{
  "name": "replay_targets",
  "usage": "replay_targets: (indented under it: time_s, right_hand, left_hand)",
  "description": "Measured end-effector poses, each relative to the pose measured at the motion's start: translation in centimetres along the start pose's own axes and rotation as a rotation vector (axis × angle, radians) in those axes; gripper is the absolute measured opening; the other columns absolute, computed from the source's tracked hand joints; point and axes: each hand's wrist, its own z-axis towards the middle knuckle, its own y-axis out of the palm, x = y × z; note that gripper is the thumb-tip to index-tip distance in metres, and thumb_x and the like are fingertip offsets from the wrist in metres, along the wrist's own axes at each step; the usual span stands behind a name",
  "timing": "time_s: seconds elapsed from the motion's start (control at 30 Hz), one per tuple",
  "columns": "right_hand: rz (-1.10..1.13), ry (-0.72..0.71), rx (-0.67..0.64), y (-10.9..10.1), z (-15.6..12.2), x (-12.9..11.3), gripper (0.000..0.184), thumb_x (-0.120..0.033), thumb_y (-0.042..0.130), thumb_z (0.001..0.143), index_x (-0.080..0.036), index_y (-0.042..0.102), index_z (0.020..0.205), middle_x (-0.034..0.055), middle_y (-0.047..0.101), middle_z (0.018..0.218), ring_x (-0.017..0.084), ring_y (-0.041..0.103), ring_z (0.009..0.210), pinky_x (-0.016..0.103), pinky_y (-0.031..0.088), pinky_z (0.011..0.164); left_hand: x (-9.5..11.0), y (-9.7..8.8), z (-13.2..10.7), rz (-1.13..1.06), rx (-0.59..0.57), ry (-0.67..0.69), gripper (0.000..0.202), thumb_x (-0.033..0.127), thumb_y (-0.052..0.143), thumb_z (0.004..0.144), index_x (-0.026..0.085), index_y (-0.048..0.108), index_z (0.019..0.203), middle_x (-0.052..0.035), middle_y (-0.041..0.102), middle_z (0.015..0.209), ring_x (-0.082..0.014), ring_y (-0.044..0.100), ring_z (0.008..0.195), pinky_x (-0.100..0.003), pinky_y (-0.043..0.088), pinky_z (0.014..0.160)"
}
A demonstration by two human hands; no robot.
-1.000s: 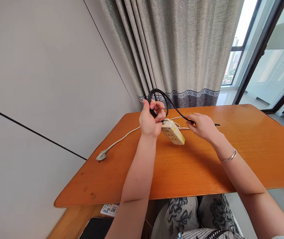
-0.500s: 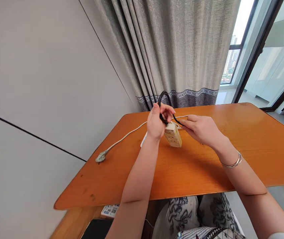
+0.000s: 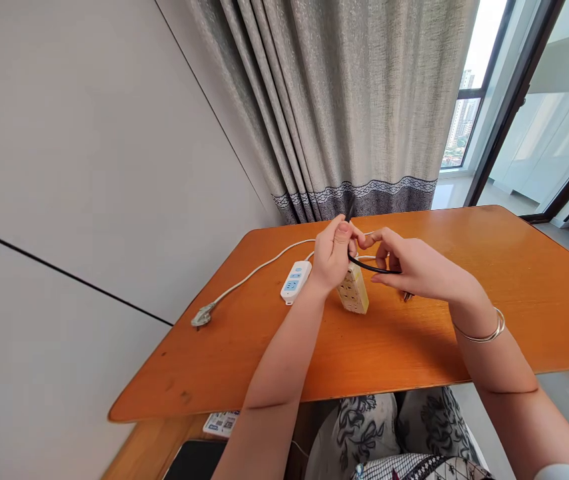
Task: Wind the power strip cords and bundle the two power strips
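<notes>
My left hand (image 3: 333,253) is closed around a looped black power cord (image 3: 372,268), part of the loop sticking up blurred above the fingers. Just below that hand a yellowed power strip (image 3: 353,290) with several sockets stands tilted; whether it touches the table is hard to tell. My right hand (image 3: 412,263), fingers curled, grips the cord's other stretch, and the metal prongs of a plug (image 3: 407,296) peek out under the palm. A smaller white power strip (image 3: 296,283) with blue socket panels lies left of my left wrist.
The orange wooden table (image 3: 244,353) carries a white cable that ends in a grey-white plug (image 3: 202,315) at the left. A grey curtain (image 3: 364,100) hangs behind it, with a wall (image 3: 64,167) to the left. Beneath the front edge sits a dark flat object (image 3: 197,460).
Both hands have shifted slightly right and down. The upright black loop has folded in toward my left hand, the yellowed strip has dropped a little, and the white strip has come into view.
</notes>
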Motion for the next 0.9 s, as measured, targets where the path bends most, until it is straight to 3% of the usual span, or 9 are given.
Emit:
replay_targets:
  time_s: [0.13,0.23,0.37,0.5,0.7,0.9]
  right_hand:
    - [0.076,-0.043,-0.03,-1.8,-0.7,0.9,0.018,-0.033,0.062,0.095,-0.019,0.062,0.107,-0.0002,0.064,0.078,0.012,0.054,0.064,0.025,0.041,0.061]
    - [0.084,-0.123,0.193,-1.6,-0.2,1.5,0.02,-0.037,0.057,0.098,-0.019,0.067,0.099,0.0019,0.065,0.08,0.013,0.054,0.068,0.026,0.042,0.063]
    - [-0.058,-0.157,0.543,-0.4,0.9,2.2,0.023,-0.039,0.063,0.096,-0.022,0.071,0.109,0.0048,0.063,0.091,0.015,0.055,0.075,0.029,0.047,0.069]
    - [-0.108,-0.115,0.664,-0.1,1.5,3.4,0.032,-0.046,0.068,0.091,-0.026,0.074,0.115,0.0072,0.065,0.104,0.015,0.056,0.073,0.03,0.048,0.066]
    - [0.097,-0.121,0.501,-0.6,1.7,3.9,0.033,-0.048,0.064,0.092,-0.019,0.077,0.081,0.0026,0.065,0.068,0.013,0.054,0.063,0.028,0.042,0.061]
    - [0.454,-0.026,0.256,-1.5,1.5,4.3,0.054,-0.061,0.058,0.091,-0.017,0.066,0.061,0.0009,0.058,0.056,0.01,0.043,0.053,0.025,0.032,0.051]
  left_hand:
    - [0.6,-0.1,0.5,-0.197,0.056,-0.214,0.056,0.07,0.058,0.087,0.021,0.042,0.065,0.0019,0.056,0.05,-0.0071,0.042,0.038,-0.02,0.029,0.038]
    - [1.2,0.1,0.6,-0.328,0.019,-0.412,0.055,0.065,0.057,0.09,0.02,0.039,0.064,0.0038,0.051,0.045,-0.0054,0.036,0.034,-0.016,0.022,0.035]
    - [1.8,0.5,0.5,-0.526,-0.165,-0.608,0.052,0.058,0.048,0.098,0.019,0.039,0.064,0.0082,0.036,0.037,-0.0032,0.021,0.029,-0.015,0.02,0.034]
    - [2.2,0.7,0.1,-0.639,-0.346,-0.714,0.051,0.05,0.037,0.104,0.018,0.044,0.064,0.0103,0.026,0.035,-0.0029,0.012,0.028,-0.014,0.019,0.035]
    - [2.2,0.6,-0.2,-0.7,-0.503,-0.797,0.054,0.048,0.028,0.106,0.018,0.041,0.063,0.0113,0.019,0.037,-0.0023,0.008,0.03,-0.013,0.021,0.037]
    - [1.8,0.4,-0.3,-0.761,-0.568,-0.863,0.051,0.047,0.026,0.106,0.02,0.034,0.064,0.0118,0.018,0.039,-0.0026,0.007,0.029,-0.015,0.019,0.035]
